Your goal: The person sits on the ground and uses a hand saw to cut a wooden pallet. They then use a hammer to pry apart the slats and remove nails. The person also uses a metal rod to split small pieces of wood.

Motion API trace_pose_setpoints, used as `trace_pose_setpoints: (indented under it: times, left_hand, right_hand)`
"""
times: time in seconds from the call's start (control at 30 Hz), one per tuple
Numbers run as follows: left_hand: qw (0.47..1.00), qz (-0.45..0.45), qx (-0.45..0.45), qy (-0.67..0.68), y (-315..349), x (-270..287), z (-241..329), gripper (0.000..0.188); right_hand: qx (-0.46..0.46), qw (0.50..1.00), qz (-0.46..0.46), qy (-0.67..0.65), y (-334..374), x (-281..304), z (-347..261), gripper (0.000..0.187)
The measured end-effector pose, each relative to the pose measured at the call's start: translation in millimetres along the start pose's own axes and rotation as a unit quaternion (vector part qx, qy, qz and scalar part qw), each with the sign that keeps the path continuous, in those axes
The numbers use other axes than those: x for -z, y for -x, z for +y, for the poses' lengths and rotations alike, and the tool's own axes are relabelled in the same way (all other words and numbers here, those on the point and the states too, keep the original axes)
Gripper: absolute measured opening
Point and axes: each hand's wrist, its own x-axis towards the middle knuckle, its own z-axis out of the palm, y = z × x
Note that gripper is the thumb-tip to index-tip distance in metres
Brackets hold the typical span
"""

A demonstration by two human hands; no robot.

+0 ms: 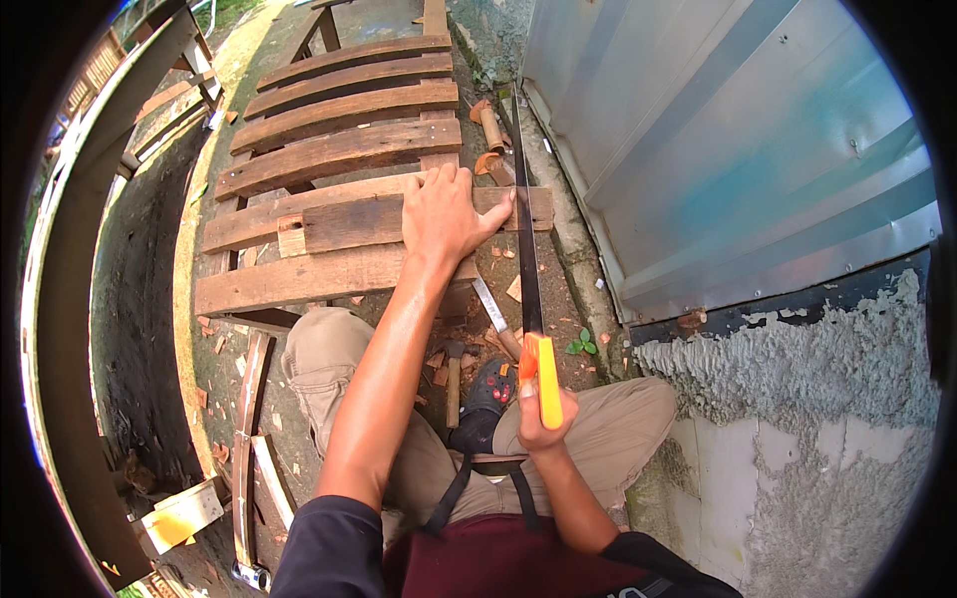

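My right hand [546,421] is wrapped around the orange and yellow handle of a handsaw [529,269]. The saw's long dark blade points away from me and crosses a short wooden board [357,221] near its right end. That board lies across a slatted wooden pallet [289,280] and sticks out past its right side. My left hand [442,214] grips the board from above, fingers curled over its far edge and thumb stretched out close to the blade.
Below the pallet's right end lie a machete [495,311] and a hammer [454,387] among wood chips. Wood offcuts [490,128] rest along the wall. A metal sheet [728,149] rises on the right. Long wood strips [249,439] lie at the left.
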Motion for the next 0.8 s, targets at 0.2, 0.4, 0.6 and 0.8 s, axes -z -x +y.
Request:
trace_pose_setpoints:
  times: [0.2,0.4,0.6,0.8]
  left_hand:
    - [1.000,0.006,-0.004,0.004,-2.7,-1.0,0.8,0.068]
    - [1.000,0.003,0.003,0.002,2.6,-1.5,4.4,0.063]
    - [1.000,0.002,0.008,0.002,3.0,0.6,0.4,0.044]
    - [0.999,0.020,0.011,0.024,0.8,-6.8,4.7,0.038]
  right_hand:
    - [-0.023,0.999,0.014,-0.020,-89.6,-37.6,-17.8,0.016]
    - [-0.006,0.999,-0.021,0.030,18.4,-0.6,1.9,0.012]
    - [-0.008,0.999,-0.027,0.020,62.8,27.6,5.1,0.011]
    - [0.012,0.999,0.033,-0.026,-100.6,-39.9,-5.1,0.022]
